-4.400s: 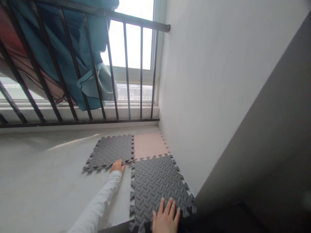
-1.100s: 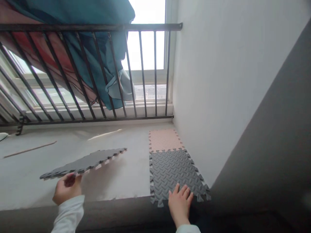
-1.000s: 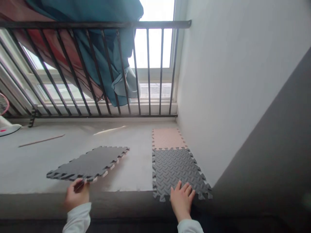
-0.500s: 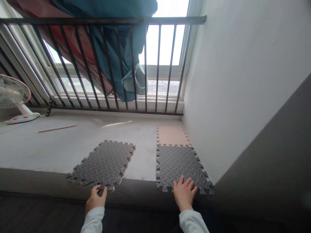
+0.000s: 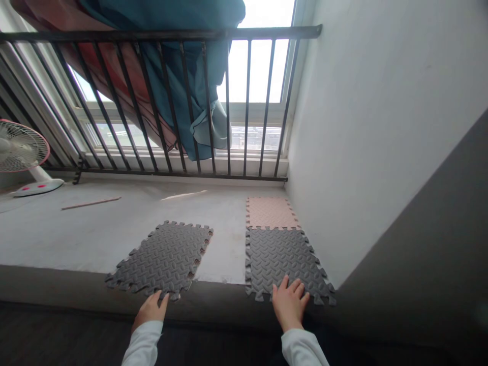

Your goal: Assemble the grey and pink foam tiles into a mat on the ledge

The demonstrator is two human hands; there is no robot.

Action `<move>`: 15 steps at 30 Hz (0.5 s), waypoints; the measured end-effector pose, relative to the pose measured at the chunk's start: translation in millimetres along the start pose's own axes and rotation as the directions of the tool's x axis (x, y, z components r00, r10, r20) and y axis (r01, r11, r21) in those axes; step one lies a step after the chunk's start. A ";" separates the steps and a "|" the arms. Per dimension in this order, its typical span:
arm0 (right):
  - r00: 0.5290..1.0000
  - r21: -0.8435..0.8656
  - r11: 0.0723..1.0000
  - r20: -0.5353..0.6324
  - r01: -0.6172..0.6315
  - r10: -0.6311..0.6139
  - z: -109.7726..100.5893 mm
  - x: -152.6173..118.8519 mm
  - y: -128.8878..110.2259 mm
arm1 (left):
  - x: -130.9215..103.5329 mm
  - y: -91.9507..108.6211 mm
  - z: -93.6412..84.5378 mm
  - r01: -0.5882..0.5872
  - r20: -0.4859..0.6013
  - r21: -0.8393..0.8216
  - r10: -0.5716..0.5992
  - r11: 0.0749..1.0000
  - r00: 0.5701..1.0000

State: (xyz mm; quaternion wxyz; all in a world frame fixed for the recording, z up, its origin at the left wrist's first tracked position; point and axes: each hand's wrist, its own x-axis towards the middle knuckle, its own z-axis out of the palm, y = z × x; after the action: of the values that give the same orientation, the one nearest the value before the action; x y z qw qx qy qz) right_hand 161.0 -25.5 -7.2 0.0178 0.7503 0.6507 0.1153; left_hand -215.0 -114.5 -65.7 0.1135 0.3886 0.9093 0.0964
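Observation:
A stack of interlocking foam mats with a dark grey textured top lies to the left, its front part jutting past the ledge. My left hand is at its near edge, thumb and fingers drawn close together on the rim; the fingertips are partly hidden. To the right, a dark grey foam mat lies against a pink foam mat, their toothed sides meeting beside the wall. My right hand rests palm down on the grey one's front part, fingers spread.
Both mat groups lie on a pale raised ledge, which drops to a dark floor. A black railing runs along the back, with blue and red cloth behind it. A fan and a thin stick are at left; a white wall is at right.
My left hand's thumb and fingers have drawn closer together at the mat stack's edge, and its wrist has shifted slightly left. My right hand and the mats have stayed put.

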 end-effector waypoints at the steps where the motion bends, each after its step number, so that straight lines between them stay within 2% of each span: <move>1: 1.000 0.001 1.000 0.001 -0.001 0.001 0.0 0.0 -0.1 | 0.2 -0.6 0.7 -0.005 0.001 0.000 0.005 1.000 1.000; 11: 1.000 0.014 1.000 -0.012 0.004 -0.004 2.7 0.2 0.2 | -2.1 -0.8 1.9 -0.059 -0.058 -0.001 0.059 0.998 0.997; 15: 1.000 0.017 1.000 -0.017 0.004 -0.004 2.4 0.1 0.2 | -11.4 5.3 4.1 -0.092 -0.195 0.020 0.094 0.996 0.976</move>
State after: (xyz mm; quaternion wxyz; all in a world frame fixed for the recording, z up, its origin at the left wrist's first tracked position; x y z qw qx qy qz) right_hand 161.7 -25.2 -9.5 0.0061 0.7482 0.6533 0.1159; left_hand -202.5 -118.8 -66.7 0.0169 0.4198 0.8975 0.1343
